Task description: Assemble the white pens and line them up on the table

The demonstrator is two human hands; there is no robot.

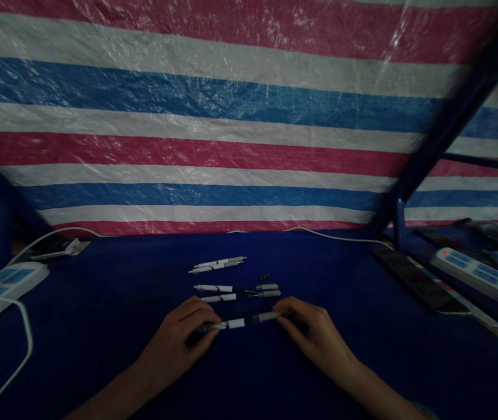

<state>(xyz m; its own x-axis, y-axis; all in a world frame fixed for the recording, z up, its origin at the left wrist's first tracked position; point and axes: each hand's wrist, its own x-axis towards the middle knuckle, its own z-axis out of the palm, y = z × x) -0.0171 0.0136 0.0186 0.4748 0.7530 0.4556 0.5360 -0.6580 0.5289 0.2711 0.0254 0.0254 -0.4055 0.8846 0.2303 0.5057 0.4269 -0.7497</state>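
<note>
A white and grey pen [237, 323] lies level between my two hands, low over the blue tabletop. My left hand [181, 329] pinches its left end between thumb and fingers. On its grey right tip, the thumb and forefinger of my right hand [314, 326] are closed. Just beyond are two pens in pulled-apart form, with white barrels [214, 289], dark thin middles and grey end pieces [267, 286]. Small dark bits [265, 276] sit behind those end pieces. Farther back, two whole-looking white and grey pens [218, 266] rest side by side.
White power strips stand at left [13, 283] and right [480, 274]. A dark phone-like slab [424, 283] lies at right. A white cable [29, 338] loops at left. Blue frame bars [400, 224] rise before a striped tarp [231, 151] behind the table [319, 268].
</note>
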